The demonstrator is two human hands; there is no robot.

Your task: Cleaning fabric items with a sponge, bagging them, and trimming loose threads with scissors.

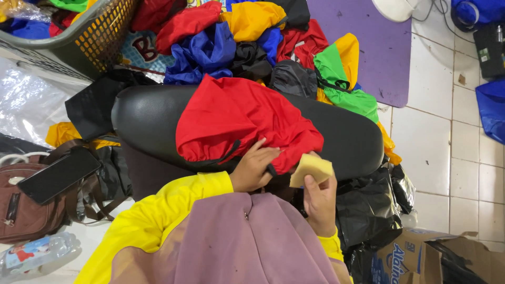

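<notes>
The left hand (254,171) grips the lower edge of a red fabric drawstring bag with black cord trim (242,123), its fingers curled closed on the hem. The bag lies spread directly above that hand, draped over a black padded leather-like seat (347,137). The right hand (320,202) sits just right of the left hand and pinches a pale yellow rectangular block (311,168) between thumb and fingers, the block touching the bag's lower right corner. Beyond both hands lies a heap of loose fabric bags in blue, black, yellow, red and green (252,47). Far to the upper left of the left hand stands a grey and orange plastic laundry basket (89,42). Left of the left hand, a black smartphone (58,173) rests on a brown backpack (26,208). Below right of the right hand sits a cardboard box (410,255).
</notes>
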